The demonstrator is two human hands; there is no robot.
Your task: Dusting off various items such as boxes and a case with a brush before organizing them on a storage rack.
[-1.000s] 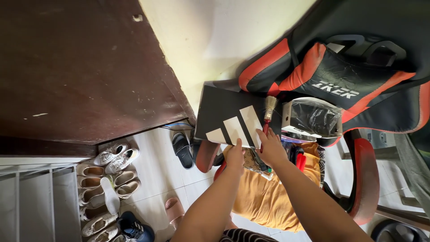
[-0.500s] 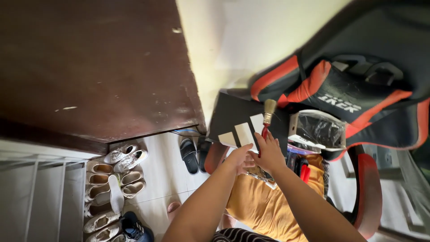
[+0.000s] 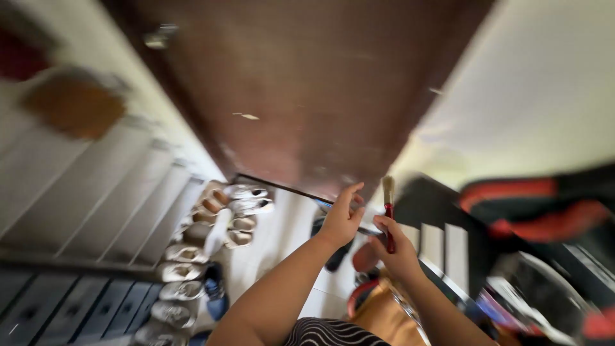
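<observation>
Fingers of right hand (image 3: pixel 398 247) grip red-handled brush (image 3: pixel 388 214) upright.

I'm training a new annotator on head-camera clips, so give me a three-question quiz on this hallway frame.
1. True or false: the right hand holds a paintbrush with a red handle, bristles up.
2. What lies on the floor by the stairs: A shoes, B books, C bottles?
3. Which surface fills the upper middle of the view?

Key: 1 true. 2 A. 3 The dark brown wooden door; the left hand is raised just below it.
</observation>
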